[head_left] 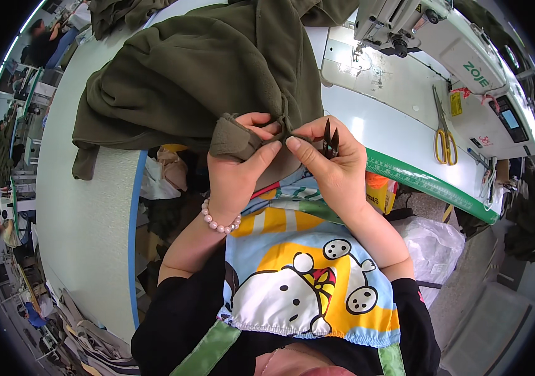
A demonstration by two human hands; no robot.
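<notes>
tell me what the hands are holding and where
Left hand pinches the olive fleece garment at a folded edge; right hand holds thread snips by the handle.

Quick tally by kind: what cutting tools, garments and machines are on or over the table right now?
Thread snips, held in the right hand: 1
Yellow-handled scissors lying on the table: 1
Olive green fleece garment, pinched by the left hand: 1
Sewing machine: 1
Total: 4
</notes>
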